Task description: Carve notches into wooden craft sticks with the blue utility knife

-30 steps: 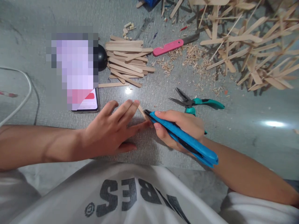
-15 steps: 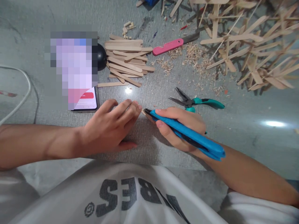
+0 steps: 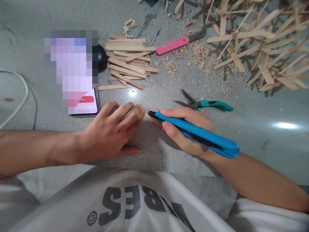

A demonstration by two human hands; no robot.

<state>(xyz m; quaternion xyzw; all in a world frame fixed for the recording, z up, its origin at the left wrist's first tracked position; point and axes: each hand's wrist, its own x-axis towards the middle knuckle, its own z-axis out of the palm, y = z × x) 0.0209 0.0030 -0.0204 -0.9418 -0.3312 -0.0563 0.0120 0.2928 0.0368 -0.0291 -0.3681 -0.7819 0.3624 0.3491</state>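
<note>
My left hand rests palm down on the table. Its bent fingertips press together on the end of a wooden craft stick, most of which is hidden under my hands. In my right hand is a blue utility knife, its handle slanting down to the right. The black tip of the knife is at the stick, just right of my left fingertips; the blade itself is too small to make out. Beyond my right hand lie teal-handled pliers with their jaws apart.
Loose craft sticks lie in a pile by a black round object and a phone. A pink-handled knife or saw lies near wood shavings. Joined-stick structures fill the back right. A white cable curves at left.
The knife's handle end has swung slightly up and to the right in my right hand, while its tip stays by the stick. My left hand is nearly still.
</note>
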